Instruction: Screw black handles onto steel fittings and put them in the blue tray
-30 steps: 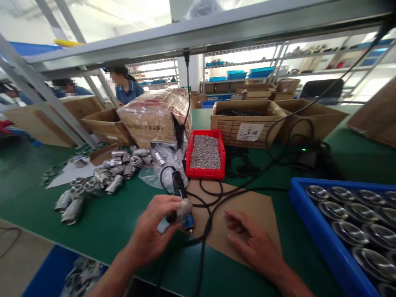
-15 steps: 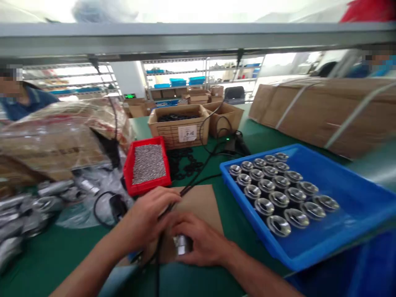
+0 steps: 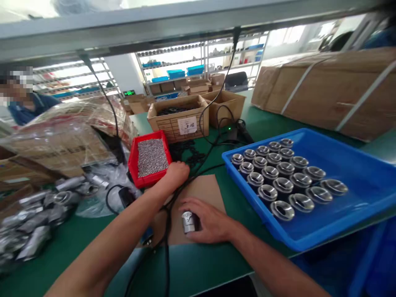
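Note:
On the cardboard sheet, my right hand wraps its thumb and fingers around a silver metal cylindrical fitting. My left hand reaches forward beside the near right corner of a red bin full of small metal pieces. Its fingers are curled downward, and whatever they may hold is hidden. Just beyond it lie black chain-like rings on the green table. Black cables pass between my arms. A dark tool with a blue part is partly covered by my left forearm.
A blue tray at right holds rows of metal-rimmed cylinders. Plastic-wrapped metal parts lie at left. Open cardboard boxes stand behind, with a long strapped carton at far right. A shelf beam crosses above; a person is at far left.
My left hand has moved away from the fitting, forward to the red bin's corner. My right hand keeps hold of the fitting, which is now more exposed. The camera view has shifted and tilted slightly.

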Demonstrator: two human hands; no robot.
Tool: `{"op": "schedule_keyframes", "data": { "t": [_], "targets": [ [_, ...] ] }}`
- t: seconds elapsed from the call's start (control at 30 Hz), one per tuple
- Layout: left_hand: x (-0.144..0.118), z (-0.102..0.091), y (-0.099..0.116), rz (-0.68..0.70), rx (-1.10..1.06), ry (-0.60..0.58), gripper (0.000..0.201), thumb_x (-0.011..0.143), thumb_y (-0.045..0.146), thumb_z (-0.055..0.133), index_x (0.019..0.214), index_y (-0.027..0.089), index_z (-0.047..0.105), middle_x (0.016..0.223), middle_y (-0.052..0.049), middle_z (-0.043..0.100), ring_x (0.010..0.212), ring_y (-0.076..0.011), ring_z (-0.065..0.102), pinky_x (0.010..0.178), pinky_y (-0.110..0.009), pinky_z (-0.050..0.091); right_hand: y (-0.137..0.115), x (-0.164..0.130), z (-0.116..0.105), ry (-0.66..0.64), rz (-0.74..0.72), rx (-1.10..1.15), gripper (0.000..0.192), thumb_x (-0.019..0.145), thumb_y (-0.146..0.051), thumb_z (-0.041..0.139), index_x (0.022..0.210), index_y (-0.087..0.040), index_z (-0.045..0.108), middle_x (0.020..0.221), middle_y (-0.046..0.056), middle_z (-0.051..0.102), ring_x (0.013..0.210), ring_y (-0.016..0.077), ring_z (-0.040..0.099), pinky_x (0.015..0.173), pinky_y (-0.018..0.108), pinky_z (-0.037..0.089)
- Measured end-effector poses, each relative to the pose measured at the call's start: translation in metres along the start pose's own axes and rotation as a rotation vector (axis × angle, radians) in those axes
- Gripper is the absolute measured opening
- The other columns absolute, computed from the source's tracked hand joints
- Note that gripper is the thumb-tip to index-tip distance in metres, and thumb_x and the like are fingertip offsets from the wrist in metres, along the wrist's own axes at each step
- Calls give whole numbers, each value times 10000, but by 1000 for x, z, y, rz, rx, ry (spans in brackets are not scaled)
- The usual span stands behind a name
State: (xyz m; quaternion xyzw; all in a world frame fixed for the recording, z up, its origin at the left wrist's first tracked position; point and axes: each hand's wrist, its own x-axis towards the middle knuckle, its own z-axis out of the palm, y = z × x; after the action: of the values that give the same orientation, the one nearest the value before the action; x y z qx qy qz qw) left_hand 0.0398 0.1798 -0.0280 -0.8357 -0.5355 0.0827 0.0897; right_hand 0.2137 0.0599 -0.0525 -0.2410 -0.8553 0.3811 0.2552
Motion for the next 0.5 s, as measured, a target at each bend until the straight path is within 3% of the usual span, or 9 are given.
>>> {"op": "schedule_keyframes", "data": {
  "t": [0.2,0.33,0.43,0.5],
  "targets": [
    [-12,-8,6,-33,-122,96,198,894,133,493,1067,100,583,993,-137,660,980,-264,640,856,-393,495,-1,-1,-7,-72,73,16,700,697,-245,737,1360,-172,521,1447,138,456,1356,251,432,1167,388,321],
    [-40,-26,11,-102,-235,226,284,857,165,497,1140,137,497,1058,-116,631,937,-235,639,787,-334,496,1,-4,-16,-161,129,27,837,672,-206,737,1452,-184,437,1522,138,376,1409,271,369,1182,402,294],
    [-76,-40,10,-161,-491,324,290,821,187,528,1107,174,482,959,-51,631,840,-183,624,726,-286,490,-1,-6,-20,-196,140,28,844,667,-168,729,1454,-245,435,1545,103,365,1403,284,387,1170,427,318],
    [-102,-45,10,-159,-771,303,244,778,161,533,1020,193,517,848,-10,624,736,-152,598,651,-257,468,-4,-5,-17,-142,146,6,702,679,-123,697,1345,-282,543,1466,75,482,1343,280,470,1139,446,369]
  ]
}}
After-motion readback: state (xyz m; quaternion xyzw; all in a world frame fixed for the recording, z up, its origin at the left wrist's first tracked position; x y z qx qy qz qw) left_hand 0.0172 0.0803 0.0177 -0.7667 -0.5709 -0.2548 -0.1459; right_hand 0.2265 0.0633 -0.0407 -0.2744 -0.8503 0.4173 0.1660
